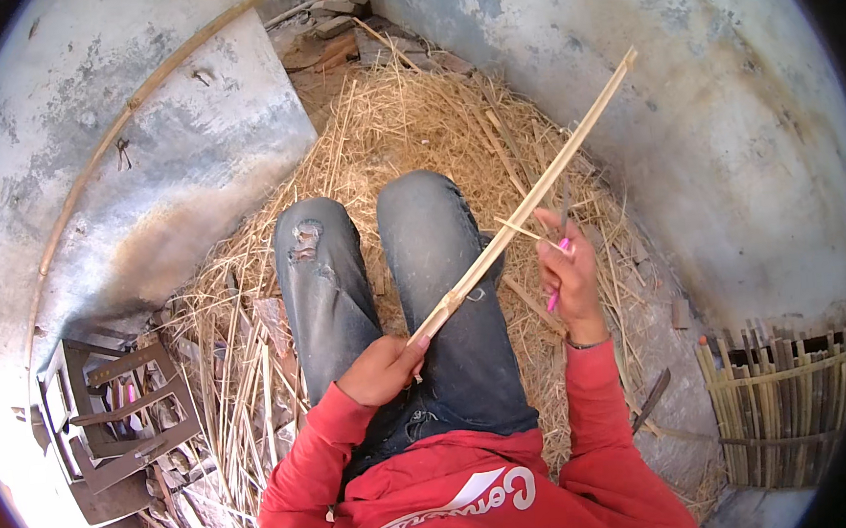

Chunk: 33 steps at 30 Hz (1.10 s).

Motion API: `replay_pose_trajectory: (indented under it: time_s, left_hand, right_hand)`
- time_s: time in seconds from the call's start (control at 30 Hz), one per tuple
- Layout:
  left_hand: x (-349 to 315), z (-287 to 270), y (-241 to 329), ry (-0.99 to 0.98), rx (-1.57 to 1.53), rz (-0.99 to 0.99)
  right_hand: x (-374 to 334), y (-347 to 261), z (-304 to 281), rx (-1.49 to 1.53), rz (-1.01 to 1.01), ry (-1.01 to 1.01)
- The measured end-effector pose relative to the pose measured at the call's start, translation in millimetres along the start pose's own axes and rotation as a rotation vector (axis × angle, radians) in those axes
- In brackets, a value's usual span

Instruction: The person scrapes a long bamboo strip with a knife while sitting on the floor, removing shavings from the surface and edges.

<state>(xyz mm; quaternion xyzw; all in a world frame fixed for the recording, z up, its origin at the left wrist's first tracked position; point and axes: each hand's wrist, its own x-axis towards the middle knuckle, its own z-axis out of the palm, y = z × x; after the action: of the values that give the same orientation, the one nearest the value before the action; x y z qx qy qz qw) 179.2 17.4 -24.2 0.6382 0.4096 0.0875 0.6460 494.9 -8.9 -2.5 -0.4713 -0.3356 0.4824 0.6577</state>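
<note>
A long pale split-bamboo strip (570, 143) slants up and to the right across my right thigh, with a thicker joint near its lower part. My left hand (383, 370) is closed around its lower end, close to my lap. Off the strip's right side, my right hand (573, 273) grips a knife (566, 244) with a pink handle, its thin dark blade pointing up. A narrow sliver of bamboo (529, 232) runs from the strip to the fingers of my right hand. Whether those fingers pinch the sliver or only touch it is hard to see.
Straw and shavings (403, 118) cover the floor around my knees. A dark wooden frame (125, 417) stands at the left, a slatted bamboo basket (791, 405) at the right. Against the left wall leans a long curved pole (75, 195). Bricks (336, 25) lie in the far corner.
</note>
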Motion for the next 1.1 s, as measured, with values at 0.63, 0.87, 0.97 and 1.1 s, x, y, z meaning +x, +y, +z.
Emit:
replay_pose_trajectory:
  time_s: [0.63,0.87,0.97,1.1]
  left_hand:
    - [-12.6,-19.8,-2.1,-0.148,-0.291,-0.158]
    - [-13.9,-24.8,-3.5,-0.212,-0.422,-0.21]
    - [-15.0,-17.3,-5.8,-0.079,-0.334,-0.085]
    - [-9.0,-19.8,-0.9,-0.033,-0.386,-0.084]
  right_hand:
    - [-32.4,29.4,66.3,-1.037,-0.472,-0.164]
    - [-24.4,25.5,54.0,-0.785,-0.523,-0.147]
    - [-10.5,-0.6,39.0,-0.936,-0.443,0.019]
    - [-2.6,0.7,34.2,-0.97,-0.49,0.029]
